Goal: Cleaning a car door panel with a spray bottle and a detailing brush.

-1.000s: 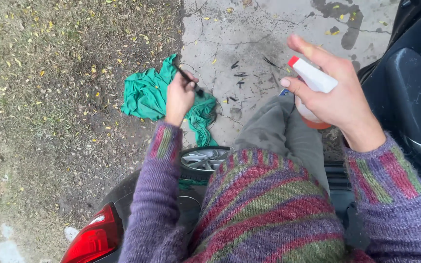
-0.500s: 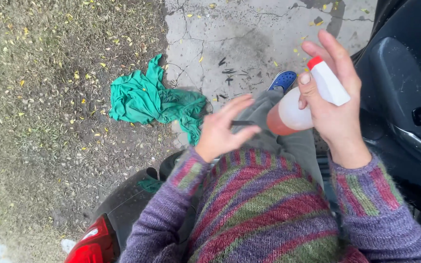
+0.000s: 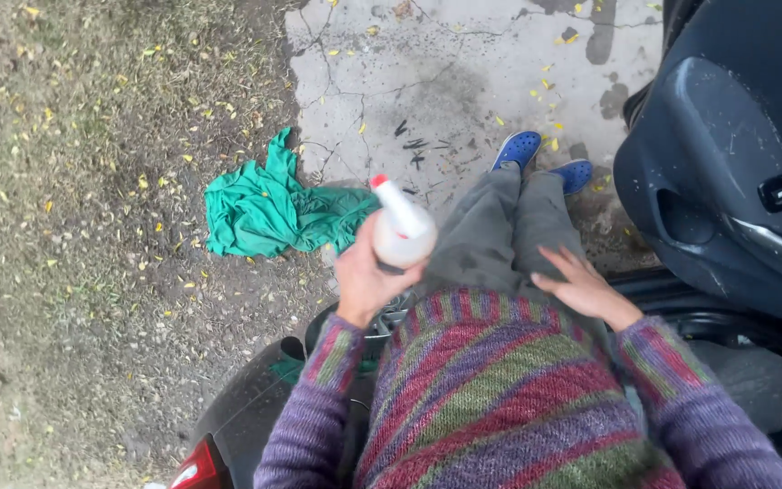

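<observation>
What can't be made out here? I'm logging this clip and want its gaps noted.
- Head view: the spray bottle base is hidden inside the left hand; its fill level is unreadable.
- The open car door is cut off by the right edge.
- The green cloth is crumpled, so its shape is unclear.
- The right hand palm faces down, unseen.

Single head view, steep downward look, close over own lap, ground beyond

Hands at lap
L hand (image 3: 366,281) raised, fingers curled in a closed grip; R hand (image 3: 581,288) flat, fingers spread, palm down.
</observation>
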